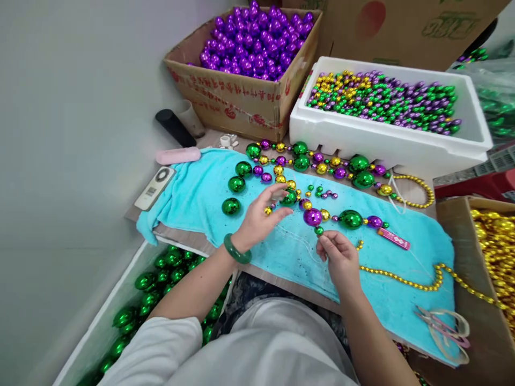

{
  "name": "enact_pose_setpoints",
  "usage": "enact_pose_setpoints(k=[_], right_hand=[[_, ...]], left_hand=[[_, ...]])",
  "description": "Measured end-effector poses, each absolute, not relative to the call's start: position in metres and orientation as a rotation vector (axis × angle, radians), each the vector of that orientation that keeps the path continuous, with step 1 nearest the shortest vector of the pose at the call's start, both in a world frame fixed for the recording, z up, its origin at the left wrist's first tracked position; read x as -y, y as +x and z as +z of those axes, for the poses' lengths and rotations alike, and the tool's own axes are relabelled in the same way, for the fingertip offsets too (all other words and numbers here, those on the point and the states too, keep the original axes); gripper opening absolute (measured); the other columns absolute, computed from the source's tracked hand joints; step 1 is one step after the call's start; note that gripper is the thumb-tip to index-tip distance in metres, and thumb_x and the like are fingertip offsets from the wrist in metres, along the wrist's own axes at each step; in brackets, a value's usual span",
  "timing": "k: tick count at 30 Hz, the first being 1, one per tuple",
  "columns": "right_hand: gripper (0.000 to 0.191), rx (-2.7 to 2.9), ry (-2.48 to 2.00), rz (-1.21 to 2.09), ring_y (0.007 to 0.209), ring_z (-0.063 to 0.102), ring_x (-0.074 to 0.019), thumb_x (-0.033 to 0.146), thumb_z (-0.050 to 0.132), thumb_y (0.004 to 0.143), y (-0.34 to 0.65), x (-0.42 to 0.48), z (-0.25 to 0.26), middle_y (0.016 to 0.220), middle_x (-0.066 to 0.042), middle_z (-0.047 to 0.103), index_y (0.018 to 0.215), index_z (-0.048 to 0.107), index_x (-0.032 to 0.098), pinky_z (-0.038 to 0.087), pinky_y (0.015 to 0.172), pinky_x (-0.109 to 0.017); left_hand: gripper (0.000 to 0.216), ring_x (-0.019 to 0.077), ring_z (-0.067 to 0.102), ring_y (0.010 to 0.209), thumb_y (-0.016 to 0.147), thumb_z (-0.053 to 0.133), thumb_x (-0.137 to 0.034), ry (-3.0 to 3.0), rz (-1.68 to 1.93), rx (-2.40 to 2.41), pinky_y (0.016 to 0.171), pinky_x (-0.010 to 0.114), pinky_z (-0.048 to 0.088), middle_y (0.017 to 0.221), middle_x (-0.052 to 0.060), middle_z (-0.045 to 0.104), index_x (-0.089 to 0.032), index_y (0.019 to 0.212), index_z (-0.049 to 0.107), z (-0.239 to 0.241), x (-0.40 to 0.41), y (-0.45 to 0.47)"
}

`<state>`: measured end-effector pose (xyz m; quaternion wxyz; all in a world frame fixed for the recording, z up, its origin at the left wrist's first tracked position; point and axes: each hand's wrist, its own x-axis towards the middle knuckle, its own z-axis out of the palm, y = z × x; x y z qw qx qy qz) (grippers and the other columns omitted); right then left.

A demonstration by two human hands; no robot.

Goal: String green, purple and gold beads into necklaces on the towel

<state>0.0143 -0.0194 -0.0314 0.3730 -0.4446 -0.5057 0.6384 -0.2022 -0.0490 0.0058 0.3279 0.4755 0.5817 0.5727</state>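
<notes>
My left hand (263,212) is open, thumb and fingers apart, beside a large green bead (288,197) partly behind the fingertips. A green bangle (237,249) circles that wrist. My right hand (340,254) is closed in a pinch at a small green bead (319,230), just below a big purple bead (313,217). Rightward from there runs a row of strung beads with a large green bead (351,219). Thin clear string (300,238) lies on the turquoise towel (277,257) between my hands. Loose green beads (231,206) and small beads lie around them.
A finished-looking bead strand (364,179) lies along the white foam box (386,134) of small beads. Behind is a carton (229,102) of purple beads. Scissors (446,327), gold bead chain (402,279) and a gold-bead carton (462,241) are right; green beads (147,281) lower left.
</notes>
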Motion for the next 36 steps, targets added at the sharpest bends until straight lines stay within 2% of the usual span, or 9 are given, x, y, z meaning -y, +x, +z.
enact_pose_setpoints(k=[3,6,9,13,17,21,25,36], right_hand=[[0.021,1.307,-1.121,1.617,0.047,0.044,-0.0088,0.038,0.068,0.079,0.02,0.018,-0.033,0.056,0.002,0.055,0.076,0.061,0.018,0.034,0.045,-0.023],[0.022,1.332,-1.142,1.606,0.046,0.043,-0.0087,0.038,0.068,0.078,0.021,0.017,-0.032,0.055,0.002,0.054,0.074,0.061,0.018,0.034,0.044,-0.023],[0.024,1.354,-1.159,1.622,0.046,0.043,-0.009,0.04,0.068,0.077,0.017,0.017,-0.029,0.053,0.002,0.053,0.073,0.061,0.018,0.034,0.043,-0.022],[0.024,1.439,-1.143,1.678,0.045,0.041,-0.0091,0.041,0.068,0.075,0.007,0.023,-0.026,0.05,0.003,0.051,0.07,0.061,0.018,0.032,0.042,-0.022],[0.025,1.548,-1.122,1.729,0.045,0.04,-0.0093,0.042,0.066,0.075,0.001,0.03,-0.025,0.049,0.003,0.048,0.069,0.062,0.018,0.032,0.042,-0.022],[0.026,1.585,-1.14,1.702,0.046,0.041,-0.0096,0.043,0.066,0.075,0.001,0.034,-0.026,0.049,0.003,0.049,0.069,0.063,0.018,0.033,0.043,-0.023],[0.025,1.586,-1.174,1.663,0.048,0.044,-0.0104,0.042,0.066,0.074,0.005,0.033,-0.028,0.05,0.002,0.05,0.068,0.063,0.018,0.036,0.046,-0.023],[0.025,1.565,-1.232,1.647,0.047,0.041,-0.01,0.041,0.064,0.073,0.009,0.032,-0.025,0.05,0.002,0.048,0.067,0.063,0.017,0.034,0.046,-0.023]], left_hand=[[0.029,0.028,0.053,0.116,0.082,0.067,-0.033,1.347,1.4,-2.204,0.105,0.047,0.036,0.116,0.01,0.062,-0.022,0.109,0.061,-0.006,0.073,-0.243],[0.042,0.0342,0.051,0.117,0.075,0.074,-0.038,1.298,1.091,-2.527,0.105,0.053,0.035,0.113,0.013,0.059,-0.019,0.109,0.06,-0.027,0.095,-0.277],[0.05,0.0343,0.054,0.112,0.074,0.073,-0.036,1.243,0.901,-2.483,0.1,0.053,0.04,0.113,0.014,0.057,-0.018,0.117,0.057,-0.046,0.106,-0.288],[0.055,0.0305,0.052,0.116,0.074,0.072,-0.031,1.219,1.09,-2.409,0.103,0.049,0.04,0.116,0.012,0.054,-0.019,0.124,0.055,-0.051,0.102,-0.283],[0.059,0.0259,0.053,0.113,0.066,0.081,-0.035,1.172,1.37,-2.21,0.102,0.044,0.042,0.114,0.006,0.052,-0.026,0.119,0.058,-0.038,0.086,-0.271],[0.06,0.0252,0.053,0.114,0.064,0.083,-0.035,1.234,1.51,-2.089,0.101,0.042,0.042,0.117,0.006,0.053,-0.025,0.116,0.056,-0.026,0.072,-0.255],[0.058,0.0257,0.053,0.113,0.066,0.082,-0.035,1.317,1.518,-2.165,0.1,0.042,0.042,0.115,0.006,0.056,-0.024,0.116,0.054,-0.019,0.066,-0.242],[0.058,0.0266,0.054,0.113,0.068,0.082,-0.037,1.372,1.488,-2.256,0.099,0.043,0.043,0.115,0.007,0.056,-0.023,0.116,0.053,-0.016,0.065,-0.235]])
